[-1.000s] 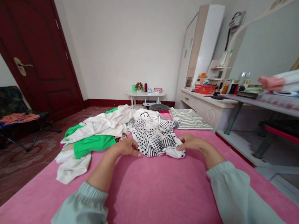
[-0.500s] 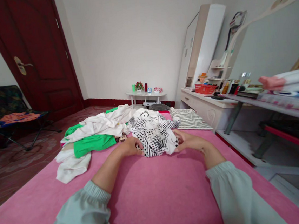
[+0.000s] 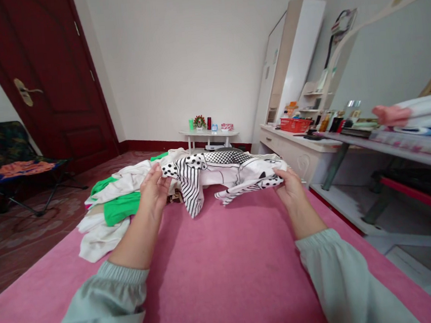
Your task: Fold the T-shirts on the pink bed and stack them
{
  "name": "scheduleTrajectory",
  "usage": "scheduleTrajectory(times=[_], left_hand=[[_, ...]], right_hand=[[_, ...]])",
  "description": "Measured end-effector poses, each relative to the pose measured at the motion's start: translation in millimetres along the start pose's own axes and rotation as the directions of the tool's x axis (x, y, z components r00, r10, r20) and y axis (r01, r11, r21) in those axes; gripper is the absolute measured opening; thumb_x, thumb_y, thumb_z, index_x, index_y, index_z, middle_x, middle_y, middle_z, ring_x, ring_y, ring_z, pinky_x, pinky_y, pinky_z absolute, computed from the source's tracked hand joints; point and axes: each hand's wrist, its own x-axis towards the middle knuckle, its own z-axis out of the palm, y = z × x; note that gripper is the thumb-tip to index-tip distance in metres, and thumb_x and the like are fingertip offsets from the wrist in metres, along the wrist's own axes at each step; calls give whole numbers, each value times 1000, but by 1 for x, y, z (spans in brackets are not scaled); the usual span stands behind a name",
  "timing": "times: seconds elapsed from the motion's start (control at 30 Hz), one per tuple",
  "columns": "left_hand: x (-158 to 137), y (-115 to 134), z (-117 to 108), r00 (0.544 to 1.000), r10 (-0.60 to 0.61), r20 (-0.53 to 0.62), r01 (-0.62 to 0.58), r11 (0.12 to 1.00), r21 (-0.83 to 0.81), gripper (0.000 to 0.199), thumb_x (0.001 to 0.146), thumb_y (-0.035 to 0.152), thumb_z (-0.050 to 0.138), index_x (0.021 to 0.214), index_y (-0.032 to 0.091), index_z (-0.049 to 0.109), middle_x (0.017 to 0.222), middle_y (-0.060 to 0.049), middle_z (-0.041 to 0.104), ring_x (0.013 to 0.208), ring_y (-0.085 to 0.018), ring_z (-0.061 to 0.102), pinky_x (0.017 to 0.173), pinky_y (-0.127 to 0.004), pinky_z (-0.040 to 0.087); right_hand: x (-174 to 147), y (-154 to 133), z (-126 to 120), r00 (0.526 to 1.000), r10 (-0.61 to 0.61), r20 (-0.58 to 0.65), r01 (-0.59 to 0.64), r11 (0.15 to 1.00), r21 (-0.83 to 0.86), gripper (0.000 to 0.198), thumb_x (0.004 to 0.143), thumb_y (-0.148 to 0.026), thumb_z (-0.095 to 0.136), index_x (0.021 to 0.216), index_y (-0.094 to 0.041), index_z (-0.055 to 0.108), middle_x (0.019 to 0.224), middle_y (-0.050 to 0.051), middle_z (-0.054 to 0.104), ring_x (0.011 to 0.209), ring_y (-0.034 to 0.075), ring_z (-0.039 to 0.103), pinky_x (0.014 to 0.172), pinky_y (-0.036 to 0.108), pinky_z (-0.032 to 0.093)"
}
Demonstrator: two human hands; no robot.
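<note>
Garment of thin, soft, black-and-white printed fabric [image 3: 220,175], held up between both hands over the pink plush cover [image 3: 226,272]. Left hand [image 3: 155,190]: fingers closed in a pinch on a polka-dot end. Right hand [image 3: 290,187]: fingers pinched on the opposite, mostly white end; exact thumb contact hard to tell. Mixed print: bold black dots at left fingers, finer dense dots along the top edge midway between the fingers, white area with thin black lines below. Fabric creased, spanning sideways from fingers to fingers. Black-striped flap [image 3: 193,194] hangs to a point, just right of and below left fingers. Narrow striped-and-dotted flap [image 3: 237,192] droops left of right fingers. Heap of white and bright-green clothes [image 3: 123,207] lies left of and beyond left fingers.
</note>
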Motion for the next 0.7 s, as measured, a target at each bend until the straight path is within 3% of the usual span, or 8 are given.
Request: scheduleTrajectory(times=[0.07,0.13,0.27,0.33,0.4,0.53,0.6,0.7], left_hand=[[-2,-5,-1,996,-88,-15,86,991,-101,38,81,22,62,118,25,58,110,-3,65,85,-10,63,73,-19,53],[-5,-14,-3,990,-139,23,140,990,-24,53,80,22,63,131,26,49,129,-6,58,98,-14,63,76,-21,53],[-9,-27,-7,992,-32,123,-10,946,325,90,71,27,73,148,23,25,152,-11,32,128,-24,47,96,-29,47],[-9,-32,-11,977,30,210,-137,844,518,100,69,32,75,150,18,18,152,-14,30,134,-27,39,106,-34,38],[-7,-40,-17,941,45,335,-275,677,682,104,67,36,76,150,14,18,151,-17,31,137,-29,33,113,-38,29],[-9,-59,-29,827,-61,559,-513,324,794,85,69,33,71,144,18,35,144,-15,41,134,-30,38,112,-43,29],[-11,-67,-32,805,-83,588,-559,229,797,71,73,30,66,140,20,44,139,-12,46,128,-30,44,108,-42,35],[-14,-71,-33,804,-66,591,-572,185,799,59,76,30,63,133,22,52,134,-10,50,122,-27,50,105,-39,38]], right_hand=[[4,2,-5,998,25,-61,-21,998,59,32,54,-22,66,85,-22,58,86,2,70,93,22,65,84,35,54],[4,5,-8,996,79,-33,-78,996,38,24,58,-25,63,81,-22,58,84,4,70,96,25,65,86,39,54],[-8,10,-4,998,29,51,-29,1000,1,37,61,-27,67,96,-25,57,104,2,69,102,23,63,88,38,53],[-15,16,0,997,14,77,-9,998,-66,59,58,-24,72,112,-30,50,114,0,65,102,21,63,88,35,53],[-19,28,-1,988,86,129,-56,973,-223,80,53,-21,76,125,-32,41,119,2,62,101,21,63,86,34,53],[-19,64,-14,968,198,157,-71,809,-584,101,50,-21,77,137,-22,27,123,12,59,107,24,60,90,36,50],[-18,78,-21,975,159,156,-7,722,-692,100,54,-24,75,140,-17,24,124,15,57,109,25,59,94,38,47],[-23,85,-21,983,102,152,60,607,-793,94,60,-29,71,141,-19,24,128,15,55,115,26,55,99,41,42]])
